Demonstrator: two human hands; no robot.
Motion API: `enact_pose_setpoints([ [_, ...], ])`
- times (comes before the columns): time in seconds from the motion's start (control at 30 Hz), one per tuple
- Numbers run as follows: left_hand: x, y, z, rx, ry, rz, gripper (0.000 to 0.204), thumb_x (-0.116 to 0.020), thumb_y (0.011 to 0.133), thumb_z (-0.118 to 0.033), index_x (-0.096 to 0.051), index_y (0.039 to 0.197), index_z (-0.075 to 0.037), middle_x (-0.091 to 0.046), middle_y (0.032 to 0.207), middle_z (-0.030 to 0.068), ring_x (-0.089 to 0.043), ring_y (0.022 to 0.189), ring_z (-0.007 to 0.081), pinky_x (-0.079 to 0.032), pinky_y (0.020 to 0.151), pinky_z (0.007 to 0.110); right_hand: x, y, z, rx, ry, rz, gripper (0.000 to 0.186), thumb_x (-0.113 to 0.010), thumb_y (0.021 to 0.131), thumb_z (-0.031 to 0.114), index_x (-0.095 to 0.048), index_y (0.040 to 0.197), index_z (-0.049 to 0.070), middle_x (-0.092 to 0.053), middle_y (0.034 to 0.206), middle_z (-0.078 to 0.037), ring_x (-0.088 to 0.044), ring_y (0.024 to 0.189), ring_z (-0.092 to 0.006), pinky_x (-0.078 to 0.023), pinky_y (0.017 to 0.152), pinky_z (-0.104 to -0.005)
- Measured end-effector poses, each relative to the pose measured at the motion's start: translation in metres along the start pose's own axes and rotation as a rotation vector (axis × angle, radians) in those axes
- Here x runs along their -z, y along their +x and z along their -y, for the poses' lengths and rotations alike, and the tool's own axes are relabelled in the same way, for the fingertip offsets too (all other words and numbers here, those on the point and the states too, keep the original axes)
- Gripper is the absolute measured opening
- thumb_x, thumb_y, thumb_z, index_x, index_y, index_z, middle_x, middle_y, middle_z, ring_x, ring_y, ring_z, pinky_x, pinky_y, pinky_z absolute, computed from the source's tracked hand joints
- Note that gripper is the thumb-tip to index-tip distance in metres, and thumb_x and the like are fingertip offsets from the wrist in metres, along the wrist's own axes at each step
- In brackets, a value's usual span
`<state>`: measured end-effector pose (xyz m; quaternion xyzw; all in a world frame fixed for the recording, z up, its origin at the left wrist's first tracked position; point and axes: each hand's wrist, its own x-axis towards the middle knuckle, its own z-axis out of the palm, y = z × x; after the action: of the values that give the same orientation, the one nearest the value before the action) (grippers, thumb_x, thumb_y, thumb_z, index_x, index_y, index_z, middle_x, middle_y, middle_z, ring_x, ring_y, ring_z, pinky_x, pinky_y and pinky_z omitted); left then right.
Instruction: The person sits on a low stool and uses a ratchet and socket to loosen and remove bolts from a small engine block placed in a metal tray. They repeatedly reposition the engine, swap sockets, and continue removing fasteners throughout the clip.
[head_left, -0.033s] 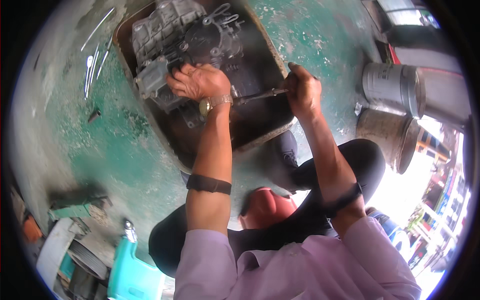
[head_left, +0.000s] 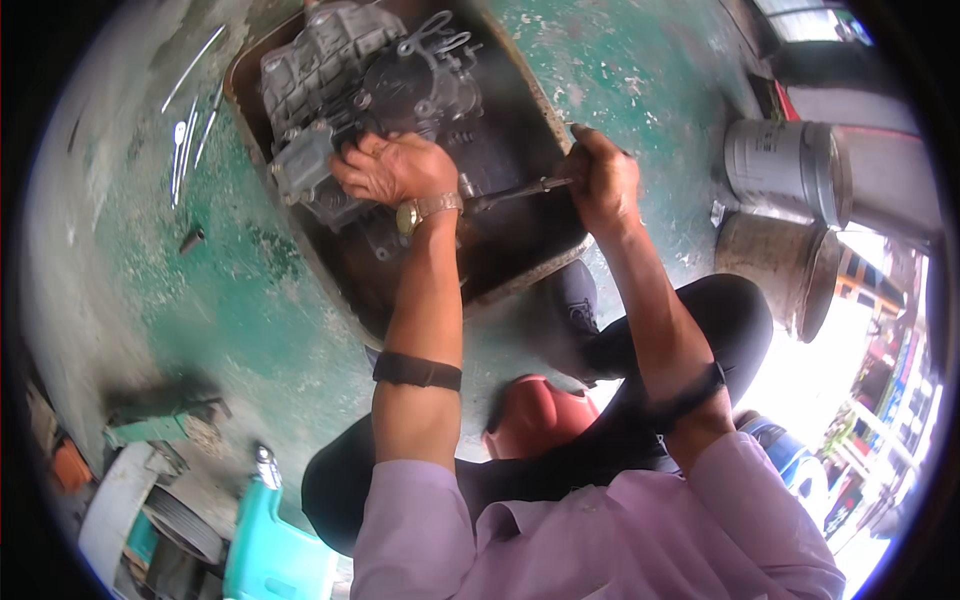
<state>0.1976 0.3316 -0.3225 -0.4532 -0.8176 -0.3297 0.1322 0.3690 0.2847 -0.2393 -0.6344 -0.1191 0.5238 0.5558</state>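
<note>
The right hand is closed in a fist around the end of a slim-shafted hand tool, above the right rim of the metal tray. The tool's shaft runs from this fist leftward across the tray's interior and passes out of sight behind the left wrist, so what its far end meets is hidden. The left hand, over the middle of the tray, has its fingers bent against a grey cast-metal assembly; whether they pinch any part of it cannot be told. That assembly lies in the tray's far and left portion, partly under the left hand and well to the left of the right fist, with a ribbed casing toward the tray's far end. A wristwatch on the left wrist sits above the tray. Just beyond the tray's near rim is a dark shoe, and farther on the near side a red plastic stool. Left of the tray, several thin metal tools and a small dark cylinder lie on the worn green floor. Well to the tray's right lie a pale bucket and a brownish bucket.
</note>
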Motion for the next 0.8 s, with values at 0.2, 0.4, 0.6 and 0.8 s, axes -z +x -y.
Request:
enact_pose_setpoints([
  [0.2, 0.005, 0.005, -0.002, -0.021, 0.132, 0.098, 0.027, -0.054, 0.077, -0.023, -0.05, 0.089, 0.001, -0.045, 0.099, 0.0205, -0.04, 0.109, 0.0408, -0.035, 0.084, 0.053, -0.001, 0.012, -0.003, 0.037, -0.007, -0.009, 0.019, -0.059, 0.084, 0.013, -0.056, 0.07, 0.001, -0.047, 0.055, -0.006, -0.044, 0.047, -0.0177, -0.037, 0.047, -0.0329],
  [0.4, 0.018, 0.009, 0.001, -0.117, 0.101, 0.231, 0.033, -0.053, 0.079, -0.027, -0.05, 0.091, 0.004, -0.045, 0.1, 0.0221, -0.041, 0.102, 0.04, -0.034, 0.084, 0.053, -0.005, 0.019, 0.003, 0.141, -0.143, 0.048, 0.019, -0.058, 0.084, 0.014, -0.056, 0.07, 0.001, -0.048, 0.056, -0.006, -0.045, 0.049, -0.0174, -0.038, 0.049, -0.0332],
  [0.6, 0.013, 0.009, -0.004, -0.077, 0.067, 0.168, 0.035, -0.057, 0.078, -0.025, -0.049, 0.095, 0.004, -0.046, 0.106, 0.023, -0.038, 0.113, 0.0422, -0.031, 0.089, 0.053, -0.01, 0.014, 0.014, -0.009, -0.052, 0.016, 0.02, -0.058, 0.083, 0.013, -0.054, 0.066, 0.003, -0.045, 0.055, -0.004, -0.043, 0.049, -0.0167, -0.039, 0.051, -0.0341],
  [0.8, 0.009, 0.008, -0.006, -0.012, 0.018, 0.127, 0.039, -0.058, 0.077, -0.026, -0.048, 0.101, 0.003, -0.047, 0.108, 0.0212, -0.037, 0.117, 0.0423, -0.032, 0.089, 0.053, -0.014, 0.03, 0.024, -0.009, -0.141, 0.058, 0.021, -0.06, 0.081, 0.015, -0.058, 0.066, 0.0, -0.049, 0.056, -0.006, -0.046, 0.049, -0.0173, -0.037, 0.047, -0.0331],
])
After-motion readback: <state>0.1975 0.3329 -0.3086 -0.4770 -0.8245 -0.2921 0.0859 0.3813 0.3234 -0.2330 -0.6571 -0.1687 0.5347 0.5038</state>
